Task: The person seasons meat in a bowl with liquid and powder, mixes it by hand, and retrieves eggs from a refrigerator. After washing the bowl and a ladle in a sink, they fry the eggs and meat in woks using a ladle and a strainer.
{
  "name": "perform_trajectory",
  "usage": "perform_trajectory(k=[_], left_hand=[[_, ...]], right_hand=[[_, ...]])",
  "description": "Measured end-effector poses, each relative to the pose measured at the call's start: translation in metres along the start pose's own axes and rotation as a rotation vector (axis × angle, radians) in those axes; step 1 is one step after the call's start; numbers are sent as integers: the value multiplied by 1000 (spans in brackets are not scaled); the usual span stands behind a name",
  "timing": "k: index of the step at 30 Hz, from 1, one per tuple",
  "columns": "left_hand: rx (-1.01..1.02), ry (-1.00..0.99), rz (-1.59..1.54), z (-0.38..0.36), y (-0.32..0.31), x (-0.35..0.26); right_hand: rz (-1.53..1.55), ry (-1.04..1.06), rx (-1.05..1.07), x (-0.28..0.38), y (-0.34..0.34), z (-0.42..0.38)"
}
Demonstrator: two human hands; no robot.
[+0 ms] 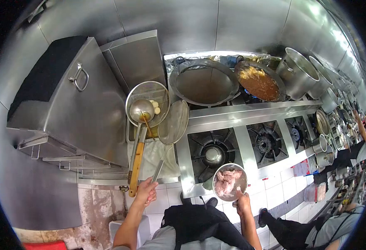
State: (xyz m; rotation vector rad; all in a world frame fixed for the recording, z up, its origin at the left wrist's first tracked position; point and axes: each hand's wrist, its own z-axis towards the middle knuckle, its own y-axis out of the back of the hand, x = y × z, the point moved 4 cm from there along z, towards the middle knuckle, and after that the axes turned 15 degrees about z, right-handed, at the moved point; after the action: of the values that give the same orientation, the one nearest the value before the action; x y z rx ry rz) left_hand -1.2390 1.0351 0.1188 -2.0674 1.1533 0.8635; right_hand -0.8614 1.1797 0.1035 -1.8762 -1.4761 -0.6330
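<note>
My left hand is closed around the metal handle of a mesh strainer, whose round head is up by the counter's right side. Close to that hand lies a ladle with a long wooden handle; its cup rests in a second round strainer, beside several pale round balls. In my right hand is a round metal bowl, gripped at its near rim. Pink raw meat sits inside the bowl, which is at the stove's front edge.
A large wok of dark liquid stands on the back range. Next to it, a smaller wok holds brown sauce over a blue flame. Tall pots are at the right. Gas burners line the front. Another person stands at right.
</note>
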Motion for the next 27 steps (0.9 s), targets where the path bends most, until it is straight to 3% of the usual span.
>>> perform_trajectory(k=[27], left_hand=[[-340, -49, 208, 70, -9, -18]], right_hand=[[-6, -52, 86, 8, 5, 9]])
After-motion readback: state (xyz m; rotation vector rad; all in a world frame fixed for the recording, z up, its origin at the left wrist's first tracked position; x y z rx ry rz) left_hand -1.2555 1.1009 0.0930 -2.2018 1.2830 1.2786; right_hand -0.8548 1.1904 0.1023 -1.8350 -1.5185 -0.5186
